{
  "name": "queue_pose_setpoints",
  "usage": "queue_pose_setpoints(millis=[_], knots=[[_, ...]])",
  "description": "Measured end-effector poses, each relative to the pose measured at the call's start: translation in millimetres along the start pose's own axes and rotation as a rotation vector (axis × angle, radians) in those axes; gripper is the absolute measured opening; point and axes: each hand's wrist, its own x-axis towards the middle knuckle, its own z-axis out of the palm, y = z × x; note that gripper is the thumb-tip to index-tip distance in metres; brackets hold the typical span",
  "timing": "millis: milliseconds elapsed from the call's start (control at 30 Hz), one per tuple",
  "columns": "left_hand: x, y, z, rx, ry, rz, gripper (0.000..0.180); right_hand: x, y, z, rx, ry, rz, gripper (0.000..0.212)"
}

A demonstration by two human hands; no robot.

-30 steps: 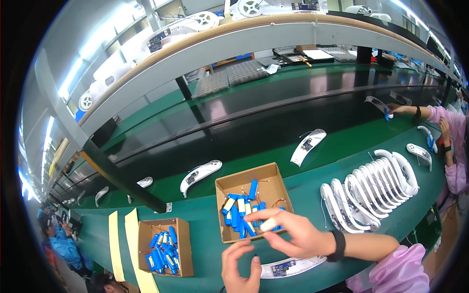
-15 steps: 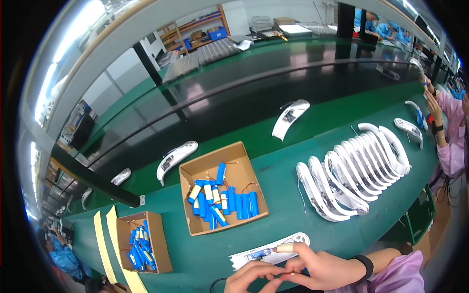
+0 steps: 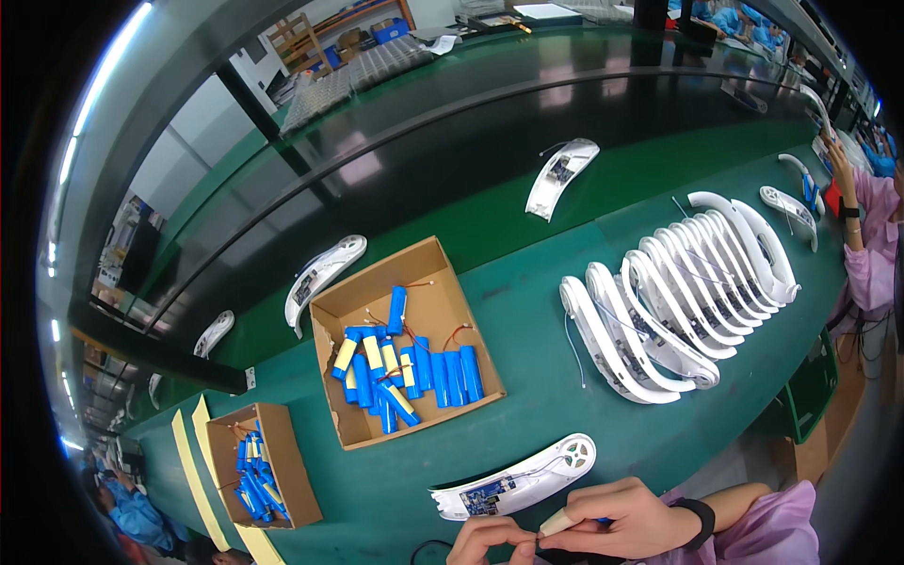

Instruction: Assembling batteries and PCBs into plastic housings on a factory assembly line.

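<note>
At the lower edge, my left hand [image 3: 492, 540] and my right hand [image 3: 617, 518] meet with fingertips pinched together. What sits between the fingertips is too small to make out. One right finger wears a pale finger cot [image 3: 557, 523]. A sliver of something blue [image 3: 603, 520] peeks out under my right hand, mostly hidden by the fingers. Just beyond both hands lies a curved white plastic shell [image 3: 546, 476], with a blue circuit board [image 3: 487, 497] at its left end and a spoked round end at its right.
A cardboard box [image 3: 476, 325] of blue battery packs stands mid-table; a smaller similar box [image 3: 294, 471] is at left beside yellow strips [image 3: 198, 480]. Many white shells [image 3: 697, 292] stand in a row at right. More shells [image 3: 562, 179] lie farther back. A co-worker's arm [image 3: 852, 217] is at far right.
The view has shifted, so the table's things sit higher. My right finger with the cot has come off the shell's board area and down to the left fingertips.
</note>
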Motion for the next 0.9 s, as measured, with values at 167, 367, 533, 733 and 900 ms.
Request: queue_pose_setpoints(millis=[167, 367, 533, 733, 900], knots=[[12, 2, -8, 0.066, 0.021, 0.094, 0.013, 11, -3, 3, -0.069, -0.012, -0.041, 0.034], [56, 3, -14, 0.500, 0.023, 0.116, 0.028, 41, 20, -1, -0.565, -0.017, -0.067, 0.010], [55, -9, -20, 0.514, -0.152, -0.031, 0.030, 48, 23, -6, -0.699, -0.152, 0.010, 0.011], [57, -8, -23, 0.484, -0.214, -0.047, 0.030, 52, 25, -6, -0.714, -0.166, 0.013, 0.010], [60, -4, -25, 0.462, -0.233, -0.062, 0.029, 52, 27, -5, -0.700, -0.145, 0.017, 0.010]])
